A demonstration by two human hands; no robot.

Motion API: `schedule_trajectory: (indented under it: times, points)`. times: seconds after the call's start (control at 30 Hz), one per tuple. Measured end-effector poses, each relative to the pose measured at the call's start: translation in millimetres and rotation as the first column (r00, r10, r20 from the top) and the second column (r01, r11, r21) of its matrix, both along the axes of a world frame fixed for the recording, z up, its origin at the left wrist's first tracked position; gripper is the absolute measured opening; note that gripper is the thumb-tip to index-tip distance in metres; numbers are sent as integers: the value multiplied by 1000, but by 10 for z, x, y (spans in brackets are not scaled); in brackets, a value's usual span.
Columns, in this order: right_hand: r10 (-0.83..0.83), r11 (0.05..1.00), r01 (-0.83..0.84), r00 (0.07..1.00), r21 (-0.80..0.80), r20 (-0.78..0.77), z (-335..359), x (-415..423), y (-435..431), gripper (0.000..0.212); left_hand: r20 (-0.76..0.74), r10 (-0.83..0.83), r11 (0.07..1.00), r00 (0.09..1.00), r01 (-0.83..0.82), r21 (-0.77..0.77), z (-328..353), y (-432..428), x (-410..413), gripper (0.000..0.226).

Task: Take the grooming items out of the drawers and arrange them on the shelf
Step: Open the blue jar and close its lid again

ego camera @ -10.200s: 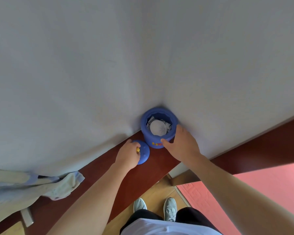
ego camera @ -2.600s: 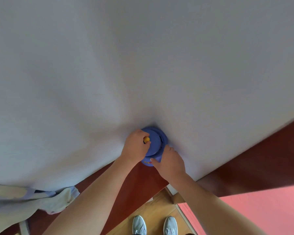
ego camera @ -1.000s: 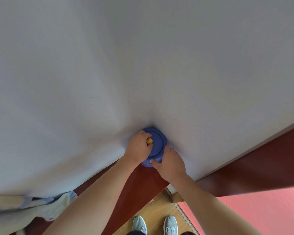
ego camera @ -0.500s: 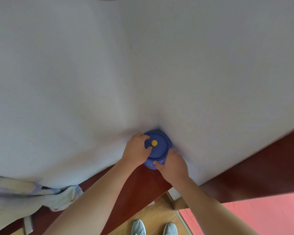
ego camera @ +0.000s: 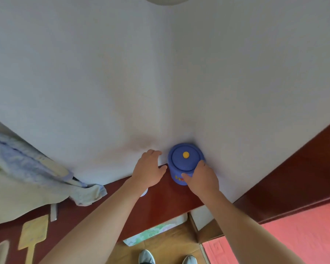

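On shelf [ego camera: 160, 202], lidded blue jar [ego camera: 186, 164]

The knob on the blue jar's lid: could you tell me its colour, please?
Yellow-orange; the knob shows best in the head view, centred on the lid of the jar.

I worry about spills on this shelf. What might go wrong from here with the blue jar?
1. Only the right hand grips the jar; the left hand is off the lid. Whether the lid sits tight cannot be told, so tilting the jar may drop it.
2. The left forearm lies over a small pale item on the shelf; pulling the arm back may knock it.
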State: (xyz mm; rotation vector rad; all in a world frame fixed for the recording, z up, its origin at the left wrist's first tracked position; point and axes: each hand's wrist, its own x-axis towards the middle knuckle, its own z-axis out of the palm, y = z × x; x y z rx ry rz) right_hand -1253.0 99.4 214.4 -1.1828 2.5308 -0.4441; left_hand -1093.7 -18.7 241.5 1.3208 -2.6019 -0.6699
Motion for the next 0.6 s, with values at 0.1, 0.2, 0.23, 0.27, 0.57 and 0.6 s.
schedule_trajectory:
  times: [0.1,0.2,0.23,0.27,0.57,0.6]
  points:
    - [20,1000,-20,1000,-6,-11,86,22,56,77,56,12,1000,998,-12,4,63,66,130,61]
    - [75,997,-75,997,7,-19,173,57,140,82,77,-7,1000,997,8,-19,143,124,254,64]
    - [95,995,-95,995,13,-27,206,78,168,82,78,-15,999,997,17,-27,175,139,293,64]
    - [115,993,-114,992,19,-42,238,107,191,82,80,-24,999,997,26,-35,205,151,338,64]
    - [183,982,-173,972,75,-146,575,626,431,65,137,-62,992,989,76,-102,417,308,903,58]
    - [177,983,-169,973,65,-148,614,684,472,63,146,-64,991,987,80,-109,425,331,970,57]
